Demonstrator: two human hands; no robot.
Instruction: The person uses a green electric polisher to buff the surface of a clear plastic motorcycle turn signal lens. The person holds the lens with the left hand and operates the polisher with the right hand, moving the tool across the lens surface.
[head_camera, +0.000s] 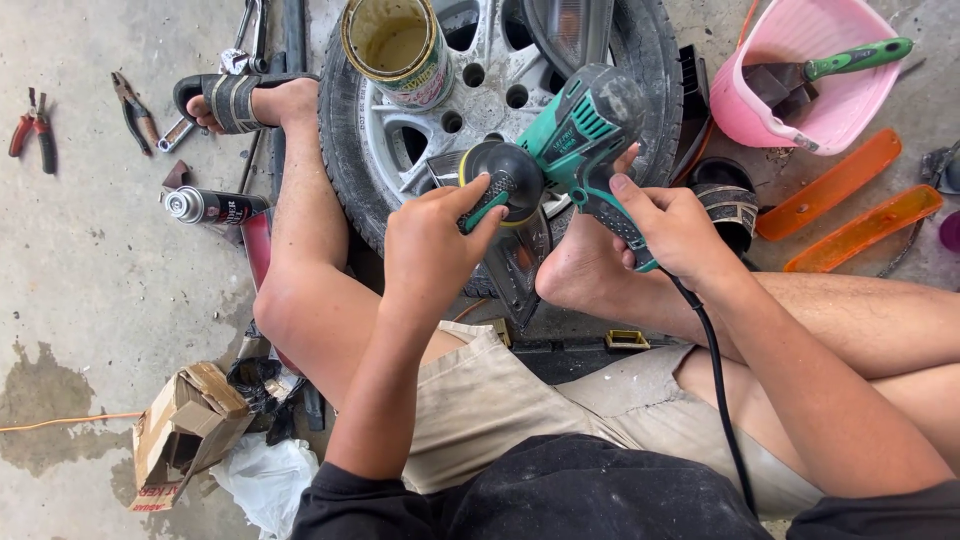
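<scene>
Polisher (575, 140) held over wheel (500, 90), between knees. Right hand (670, 225) wrapped round rear grip, steering; left hand (435, 245) fingers curled round front knob (505, 180), pressing pad down. Bare foot (580, 275) braces part beneath. Can (400, 45) sits on tyre (345, 150), within reach.

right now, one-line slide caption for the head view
Seated person's left hand and right hand hold a green power polisher over a wheel.

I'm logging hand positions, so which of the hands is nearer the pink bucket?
Right. The right hand grips the green power tool just left of the pink bucket; the left hand is farther left, on the tool's front knob.
</scene>
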